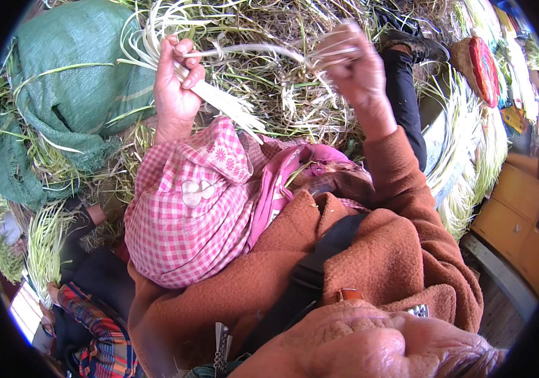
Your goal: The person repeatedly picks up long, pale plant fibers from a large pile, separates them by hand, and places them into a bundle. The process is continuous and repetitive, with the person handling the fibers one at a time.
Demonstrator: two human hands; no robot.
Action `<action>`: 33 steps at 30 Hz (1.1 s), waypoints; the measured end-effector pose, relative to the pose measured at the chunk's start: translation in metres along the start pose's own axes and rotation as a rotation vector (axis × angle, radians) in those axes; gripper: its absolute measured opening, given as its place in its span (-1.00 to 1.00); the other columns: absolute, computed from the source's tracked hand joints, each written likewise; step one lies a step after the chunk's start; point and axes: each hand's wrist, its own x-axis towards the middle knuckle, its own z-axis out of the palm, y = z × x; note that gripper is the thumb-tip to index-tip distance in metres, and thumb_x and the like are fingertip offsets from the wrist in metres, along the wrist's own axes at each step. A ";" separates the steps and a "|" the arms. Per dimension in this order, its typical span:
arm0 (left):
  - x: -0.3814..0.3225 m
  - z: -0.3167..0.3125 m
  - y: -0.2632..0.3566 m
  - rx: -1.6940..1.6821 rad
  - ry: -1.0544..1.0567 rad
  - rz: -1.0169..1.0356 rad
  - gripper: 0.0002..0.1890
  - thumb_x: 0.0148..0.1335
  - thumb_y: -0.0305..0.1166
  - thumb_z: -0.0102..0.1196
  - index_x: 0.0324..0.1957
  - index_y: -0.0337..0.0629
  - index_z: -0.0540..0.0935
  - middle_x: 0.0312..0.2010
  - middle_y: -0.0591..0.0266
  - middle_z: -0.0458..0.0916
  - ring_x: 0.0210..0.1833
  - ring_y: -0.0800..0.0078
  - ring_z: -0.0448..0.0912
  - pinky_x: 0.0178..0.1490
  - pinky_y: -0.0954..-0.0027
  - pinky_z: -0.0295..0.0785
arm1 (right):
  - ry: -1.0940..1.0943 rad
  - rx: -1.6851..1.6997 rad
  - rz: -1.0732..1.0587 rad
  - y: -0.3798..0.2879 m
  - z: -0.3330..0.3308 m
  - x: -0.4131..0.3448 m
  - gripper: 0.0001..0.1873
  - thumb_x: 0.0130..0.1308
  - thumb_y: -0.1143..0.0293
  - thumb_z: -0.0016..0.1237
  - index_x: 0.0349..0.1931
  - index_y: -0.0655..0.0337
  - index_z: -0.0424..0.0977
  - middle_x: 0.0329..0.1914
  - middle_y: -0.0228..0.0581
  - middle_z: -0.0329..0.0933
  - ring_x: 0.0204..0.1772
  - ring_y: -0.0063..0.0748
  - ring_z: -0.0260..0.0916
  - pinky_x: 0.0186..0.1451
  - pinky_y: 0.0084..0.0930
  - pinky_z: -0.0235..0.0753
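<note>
My left hand (179,87) is raised and closed around a bunch of long, pale leafy stalks (224,101). Their white ends point down to the right, while the thin leaf ends curl above my fingers. Some distance to the right is my right hand (352,68), blurred by motion, with its fingers bent around several thin pale strands (333,52). One whitish strand (260,48) spans from the left hand's fingers towards the right hand. A pink checked sleeve cover (179,208) lies over my left arm.
Leaf litter (288,85) covers the ground ahead. A green woven sack (75,61) bulges at left. Stalk bundles (458,132) lie at right, near a dark-trousered leg (404,104), a red cushion (483,71) and yellow-brown boxes (510,203). A plaid-sleeved person (97,326) holds another bundle (47,245).
</note>
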 end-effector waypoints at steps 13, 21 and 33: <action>0.000 0.006 -0.015 0.356 0.082 -0.064 -0.73 0.28 -0.12 0.07 -0.21 -0.09 0.42 -0.49 0.37 0.42 -0.48 0.60 0.44 -0.67 0.74 0.18 | 0.255 -0.957 -0.404 -0.044 -0.015 -0.001 -0.85 0.25 0.32 0.02 -0.23 0.12 0.57 -0.35 -0.33 0.52 -0.44 -0.60 0.35 -0.39 -0.71 0.39; -0.008 0.020 -0.027 0.617 0.131 -0.071 -0.74 0.29 -0.16 0.07 -0.18 -0.13 0.43 -0.41 0.27 0.47 -0.47 0.61 0.46 -0.69 0.75 0.13 | -0.252 -0.820 0.219 0.068 0.034 0.015 -0.74 0.30 0.23 0.04 -0.14 0.21 0.53 -0.54 -0.63 0.35 -0.50 -0.80 0.17 -0.45 -0.77 0.20; -0.011 0.025 -0.031 0.721 0.159 0.165 -0.76 0.30 -0.18 0.06 -0.20 -0.15 0.53 -0.18 0.20 0.54 -0.36 0.64 0.49 -0.66 0.72 0.14 | -0.048 -0.778 0.051 0.068 0.033 0.009 -0.73 0.35 0.17 -0.04 -0.41 0.17 0.46 -0.65 -0.57 0.30 -0.63 -0.81 0.14 -0.60 -0.75 0.09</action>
